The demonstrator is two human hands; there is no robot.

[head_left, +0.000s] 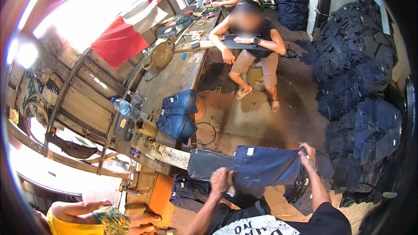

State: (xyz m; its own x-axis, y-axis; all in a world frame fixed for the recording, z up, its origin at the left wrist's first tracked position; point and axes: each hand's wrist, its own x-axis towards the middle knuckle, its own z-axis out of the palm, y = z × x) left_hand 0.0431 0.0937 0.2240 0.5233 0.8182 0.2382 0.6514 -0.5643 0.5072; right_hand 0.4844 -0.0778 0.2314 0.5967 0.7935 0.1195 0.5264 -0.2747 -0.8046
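A navy denim garment with a small white patch stretches between my two hands. Its left part overlaps the end of a narrow black-topped board. My left hand is closed at the garment's lower left edge, by the board. My right hand grips the garment's upper right corner. A thin, dark, ridged thing runs along that hand toward the wrist; I cannot make out what it is. Below the board hangs more dark denim, partly hidden by my left arm.
Blue denim shorts, a cylindrical container and a plastic bottle are on the wooden table. A co-worker sits opposite. Dark garments are piled high at right. Someone in yellow is at lower left.
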